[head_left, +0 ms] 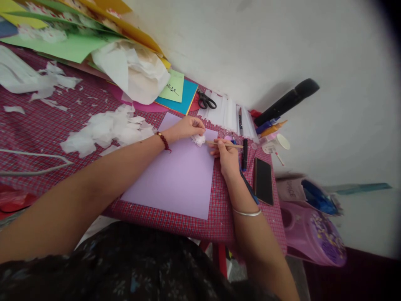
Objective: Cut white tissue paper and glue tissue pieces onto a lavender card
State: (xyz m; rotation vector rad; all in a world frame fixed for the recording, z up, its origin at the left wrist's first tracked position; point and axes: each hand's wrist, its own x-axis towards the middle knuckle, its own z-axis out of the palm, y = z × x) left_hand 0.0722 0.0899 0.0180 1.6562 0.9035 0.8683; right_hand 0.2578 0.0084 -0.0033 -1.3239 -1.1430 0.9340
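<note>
My left hand [191, 126], a dark beaded bracelet at its wrist, is closed with fingertips pinched at a small tuft of white paper [198, 140] over a lilac sheet [175, 179]. A thin wooden stick [234, 145] is gripped in my right hand [226, 155], which has a silver bangle on the wrist. The stick's left end points at the tuft; whether they touch I cannot tell. To the left of the sheet lies a pile of torn white tissue paper [106, 129].
Black scissors [206, 100] and white strips [224, 110] lie behind the sheet. A phone [263, 180] and a black marker [244, 154] are on the right. Coloured papers [72, 49] and crumpled white paper [133, 71] fill the back left. A pink container [308, 232] stands beyond the table's right edge.
</note>
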